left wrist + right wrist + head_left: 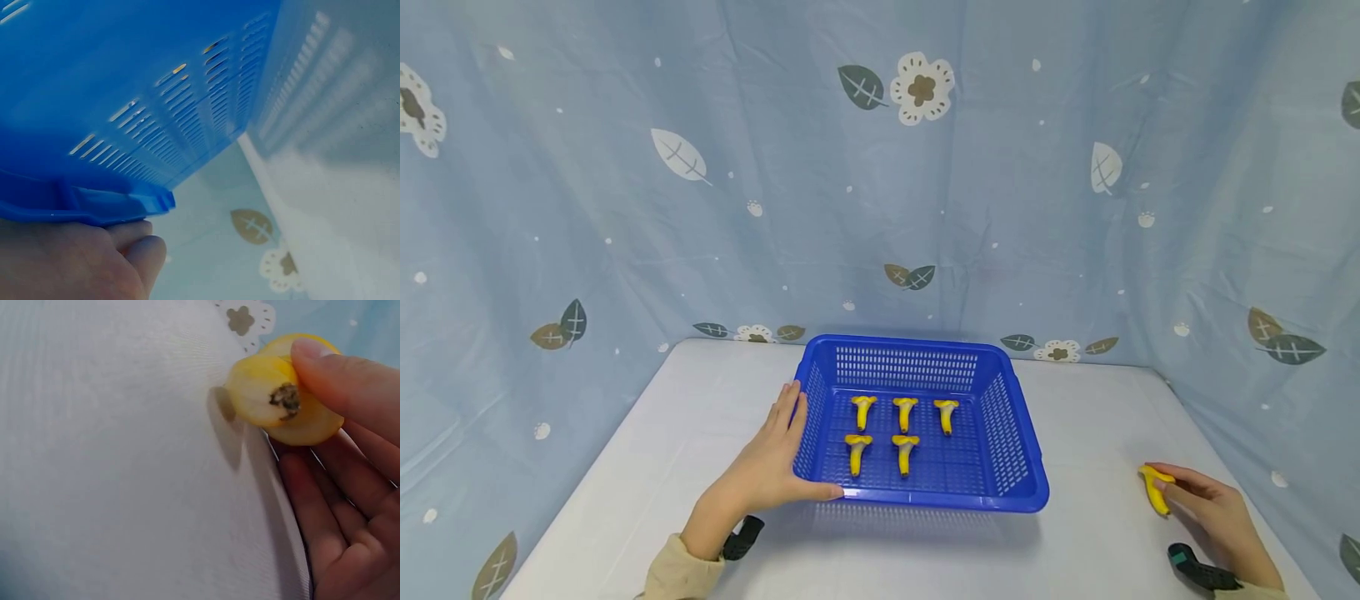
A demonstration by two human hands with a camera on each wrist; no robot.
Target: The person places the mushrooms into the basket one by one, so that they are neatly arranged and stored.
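Note:
My left hand (766, 467) rests at the front left corner of a blue plastic basket (925, 498). Its fingers lie along the left rim and its thumb stretches over the front rim. In the left wrist view that hand (81, 262) touches the rim's edge, beside the slotted wall (181, 106). Several small yellow mushrooms (906, 454) lie in two rows on the basket floor. Far to the right, my right hand (1213, 508) pinches another yellow mushroom (1156, 492) at the tabletop. The right wrist view shows this mushroom's dark stem end (285, 401) facing the camera, close to the white surface.
A white tabletop (1097, 433) lies under the basket and both hands. Behind it hangs a blue curtain (805, 208) with leaf and flower prints, meeting the table's back edge. Black bands (1202, 571) sit on both wrists.

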